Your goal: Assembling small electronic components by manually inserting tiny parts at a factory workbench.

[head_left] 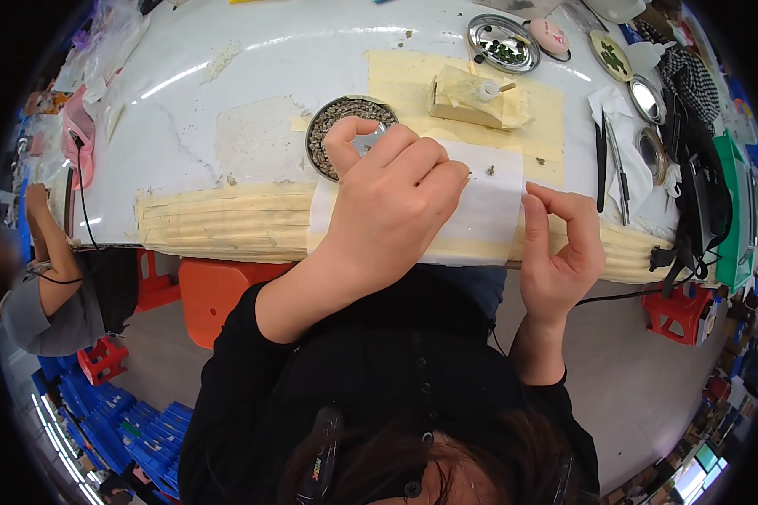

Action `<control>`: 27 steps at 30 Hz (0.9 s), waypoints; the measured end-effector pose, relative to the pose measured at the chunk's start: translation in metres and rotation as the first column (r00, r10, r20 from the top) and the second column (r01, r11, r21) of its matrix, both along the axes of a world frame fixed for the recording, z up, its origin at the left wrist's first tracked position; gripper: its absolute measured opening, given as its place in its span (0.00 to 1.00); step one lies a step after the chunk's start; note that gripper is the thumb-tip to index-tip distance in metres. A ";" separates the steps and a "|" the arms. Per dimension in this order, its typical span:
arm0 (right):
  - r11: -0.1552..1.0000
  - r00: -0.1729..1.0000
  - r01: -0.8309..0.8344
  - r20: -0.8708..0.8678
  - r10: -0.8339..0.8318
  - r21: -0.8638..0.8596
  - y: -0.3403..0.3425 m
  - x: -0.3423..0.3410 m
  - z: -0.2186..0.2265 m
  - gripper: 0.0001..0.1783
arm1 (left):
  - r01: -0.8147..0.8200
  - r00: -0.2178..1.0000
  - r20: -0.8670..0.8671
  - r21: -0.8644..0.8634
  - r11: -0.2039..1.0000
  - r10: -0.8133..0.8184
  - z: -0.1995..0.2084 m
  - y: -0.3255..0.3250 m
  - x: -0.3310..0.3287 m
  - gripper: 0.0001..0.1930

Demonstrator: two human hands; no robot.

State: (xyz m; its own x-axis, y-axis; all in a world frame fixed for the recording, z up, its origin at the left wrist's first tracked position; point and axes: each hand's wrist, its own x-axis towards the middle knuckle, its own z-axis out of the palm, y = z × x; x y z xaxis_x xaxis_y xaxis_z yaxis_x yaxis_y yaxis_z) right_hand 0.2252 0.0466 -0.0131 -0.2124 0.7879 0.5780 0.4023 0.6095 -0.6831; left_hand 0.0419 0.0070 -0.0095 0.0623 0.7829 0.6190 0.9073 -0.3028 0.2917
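Note:
Over a white paper sheet (pixel 490 220) at the table's front edge, my left hand (pixel 392 198) is closed, its thumb and fingertips pinched together on the right side. A tiny speck seems to show at that pinch, too small to name. My right hand (pixel 566 248) is beside the sheet's right edge, thumb and index finger bent together in a pinch; what is in it, if anything, cannot be made out. Partly behind my left hand is a round metal dish of small brown-grey granules (pixel 318 139). A small dark piece (pixel 491 171) lies on the paper.
A tape-wrapped block (pixel 463 103) stands beyond the paper. Farther back are a metal dish of dark green bits (pixel 505 46) and a pink round item (pixel 549 37). Tweezers (pixel 619 172) lie on white tissue to the right. At far left sits another person (pixel 46 295).

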 end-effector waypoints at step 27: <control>0.851 0.878 -0.427 -0.366 0.308 -0.307 0.006 -0.016 0.017 0.04 | 0.627 0.136 0.982 -0.188 0.756 0.131 0.019 -0.006 -0.004 0.08</control>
